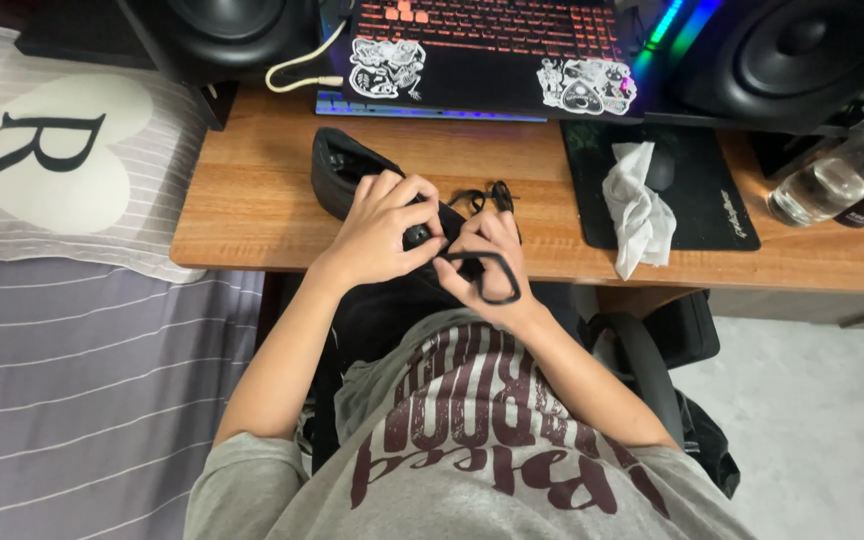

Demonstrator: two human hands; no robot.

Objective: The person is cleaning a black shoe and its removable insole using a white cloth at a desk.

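Wooden desk [252,215] edge: soft, light black shoe [347,170] pinned by left hand [377,230]; limp lace [482,280] pinched by right hand [492,255]; best gripped at upper.

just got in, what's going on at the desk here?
A person seated at a wooden desk is working on a black shoe that lies on the desk edge. The left hand presses down on the shoe, while the right hand pinches a black lace looped below its fingers. More lace trails on the desk behind. A laptop, a crumpled white cloth on a mouse pad and a glass bottle sit nearby.
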